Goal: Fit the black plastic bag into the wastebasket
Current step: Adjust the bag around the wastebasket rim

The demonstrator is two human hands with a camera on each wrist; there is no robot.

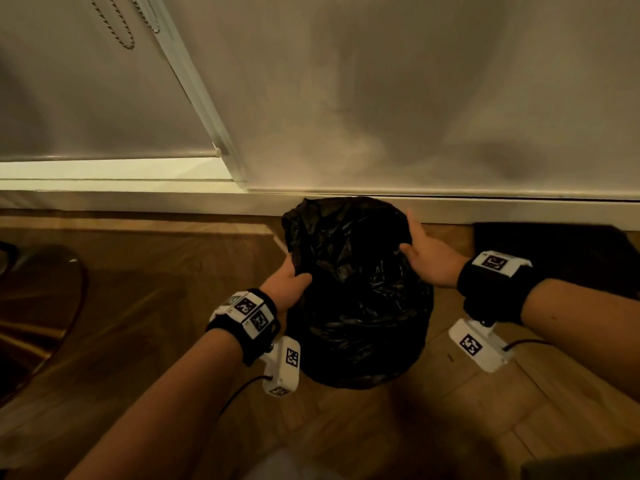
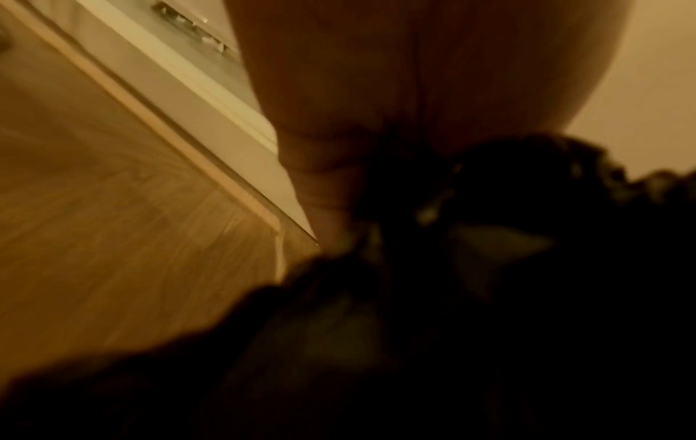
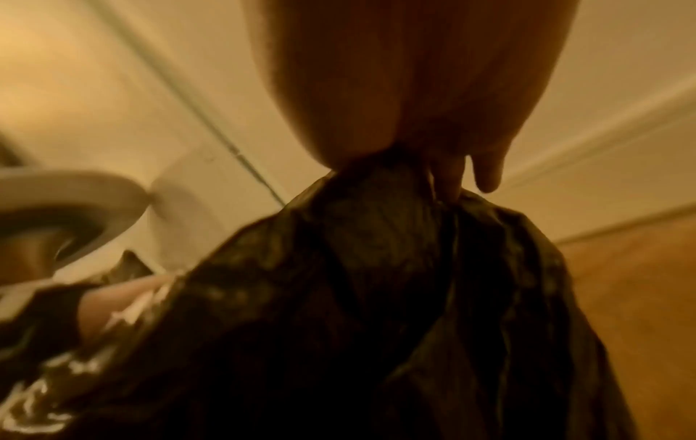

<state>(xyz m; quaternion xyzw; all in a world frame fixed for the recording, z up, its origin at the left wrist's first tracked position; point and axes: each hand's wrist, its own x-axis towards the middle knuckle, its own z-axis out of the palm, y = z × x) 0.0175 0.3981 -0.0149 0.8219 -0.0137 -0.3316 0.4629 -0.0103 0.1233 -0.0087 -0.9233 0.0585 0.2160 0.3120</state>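
A pale wall [image 1: 415,98] fills the upper part of the head view, with one white baseboard [image 1: 519,209] running along its foot. Below it, a wood floor [image 1: 138,306] takes the lower half. At upper left hangs one roller blind [image 1: 86,98] with one bead chain [image 1: 117,26]. One dark flat shape [image 1: 561,251] lies at right against the baseboard; what it is cannot be told.

One black bag [image 1: 360,292] sits at frame centre, near the baseboard, draped over a round form; the wastebasket itself is hidden under the plastic.

Two hands: the left hand [image 1: 287,282] grips the bag's left edge, thumb curled over a fold. The right hand [image 1: 429,254] pinches the bag's right edge, its fingers bunching the plastic in the right wrist view. Each wrist wears one black band with white tagged blocks.
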